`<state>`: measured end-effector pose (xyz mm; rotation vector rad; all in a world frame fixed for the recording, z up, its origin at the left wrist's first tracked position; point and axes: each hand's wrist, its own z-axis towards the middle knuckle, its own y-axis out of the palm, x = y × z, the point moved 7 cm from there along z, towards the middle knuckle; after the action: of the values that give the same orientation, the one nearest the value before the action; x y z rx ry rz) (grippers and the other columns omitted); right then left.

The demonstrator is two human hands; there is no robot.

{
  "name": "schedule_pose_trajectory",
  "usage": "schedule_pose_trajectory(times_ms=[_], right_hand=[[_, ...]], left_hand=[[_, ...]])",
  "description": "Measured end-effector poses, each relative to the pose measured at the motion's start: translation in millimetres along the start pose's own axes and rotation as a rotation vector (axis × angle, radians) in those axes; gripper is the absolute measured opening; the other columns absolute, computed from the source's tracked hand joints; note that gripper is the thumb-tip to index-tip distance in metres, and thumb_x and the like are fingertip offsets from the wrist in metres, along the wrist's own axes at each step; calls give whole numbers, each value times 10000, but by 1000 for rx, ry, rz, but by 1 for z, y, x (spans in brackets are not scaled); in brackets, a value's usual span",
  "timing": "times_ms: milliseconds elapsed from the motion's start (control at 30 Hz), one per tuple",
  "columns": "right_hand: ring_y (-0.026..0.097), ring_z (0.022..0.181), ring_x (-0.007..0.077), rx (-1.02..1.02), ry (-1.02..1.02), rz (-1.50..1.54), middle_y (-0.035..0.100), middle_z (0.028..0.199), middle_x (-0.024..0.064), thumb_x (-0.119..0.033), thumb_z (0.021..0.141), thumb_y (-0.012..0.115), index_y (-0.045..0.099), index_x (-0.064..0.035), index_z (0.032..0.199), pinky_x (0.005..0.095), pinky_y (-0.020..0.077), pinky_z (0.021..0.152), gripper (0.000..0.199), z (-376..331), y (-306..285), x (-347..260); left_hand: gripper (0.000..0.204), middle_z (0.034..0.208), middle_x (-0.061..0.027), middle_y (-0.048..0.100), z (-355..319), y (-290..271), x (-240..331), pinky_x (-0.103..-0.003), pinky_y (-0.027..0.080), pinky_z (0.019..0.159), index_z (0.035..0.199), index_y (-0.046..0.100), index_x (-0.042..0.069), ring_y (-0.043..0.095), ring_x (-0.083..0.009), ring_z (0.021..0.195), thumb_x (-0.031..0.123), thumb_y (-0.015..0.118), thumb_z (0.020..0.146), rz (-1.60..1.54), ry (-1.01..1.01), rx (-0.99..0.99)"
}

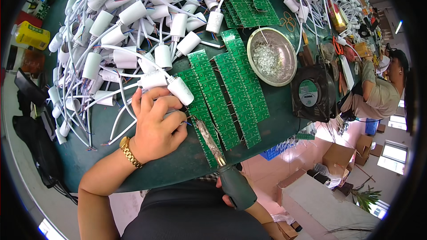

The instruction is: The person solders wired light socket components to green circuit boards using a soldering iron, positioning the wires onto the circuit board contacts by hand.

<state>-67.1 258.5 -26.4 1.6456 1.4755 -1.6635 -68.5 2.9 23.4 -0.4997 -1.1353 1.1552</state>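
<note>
My left hand [155, 126], with a gold watch [130, 152] at the wrist, pinches a thin wire over the edge of a green circuit board strip [201, 132]. A white cylindrical lamp holder [180, 90] with a cable lies against its fingertips. My right hand [227, 201], mostly hidden, is wrapped round the dark handle of a soldering iron [238, 186]. The iron's silvery, wrapped-looking shaft slants up across the strip, its tip close to the pinched wire. More board strips [240, 93] lie side by side to the right.
A big heap of white lamp holders with cables [133, 13] covers the table's left. To the right are a metal bowl [254, 69] of shiny scraps and a black fan [313, 93]. Stacked boards [242, 0] lie behind. A person [378, 89] sits at far right.
</note>
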Motion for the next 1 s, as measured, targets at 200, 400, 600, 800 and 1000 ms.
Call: schedule_pose_trajectory(times_ms=[200, 400, 600, 800, 1000], right_hand=[[590, 748, 192, 84, 85, 126, 610, 839, 41, -350, 630, 752, 608, -91, 884, 338, 466, 681, 391, 4, -1, 1], [588, 733, 180, 46, 7, -26, 618, 856, 39, -312, 638, 764, 606, -94, 880, 324, 465, 669, 362, 11, -9, -22], [615, 665, 187, 46, 280, 268, 639, 792, 28, -218, 648, 752, 658, -103, 988, 317, 503, 575, 372, 8, -16, -6], [584, 629, 108, 62, 327, 234, 624, 731, -14, -220, 648, 759, 647, -111, 965, 285, 488, 521, 354, 7, -13, -5], [629, 689, 174, 125, 32, 300, 648, 809, -6, -323, 696, 744, 634, -104, 1010, 303, 501, 601, 399, 12, -17, -14]], left_hand=[[198, 992, -21, 544, 0, -1, 0, -579, 203, 1026, 743, 623, 148, 495, -304, 1092, 81, 725, 587, 17, -14, -6], [196, 977, -19, 540, 1, 1, 1, -567, 198, 1035, 736, 621, 149, 496, -296, 1086, 82, 722, 582, 21, -6, 2], [192, 961, -23, 530, 2, -1, 1, -560, 197, 1038, 735, 619, 141, 496, -289, 1072, 82, 719, 582, 19, 2, 1], [188, 963, -26, 528, 2, -2, 1, -562, 202, 1030, 738, 616, 137, 498, -291, 1074, 85, 720, 590, 11, 2, 6], [183, 964, -22, 526, 2, -1, 2, -576, 206, 1014, 742, 616, 140, 500, -292, 1073, 91, 725, 604, 6, 4, 8]])
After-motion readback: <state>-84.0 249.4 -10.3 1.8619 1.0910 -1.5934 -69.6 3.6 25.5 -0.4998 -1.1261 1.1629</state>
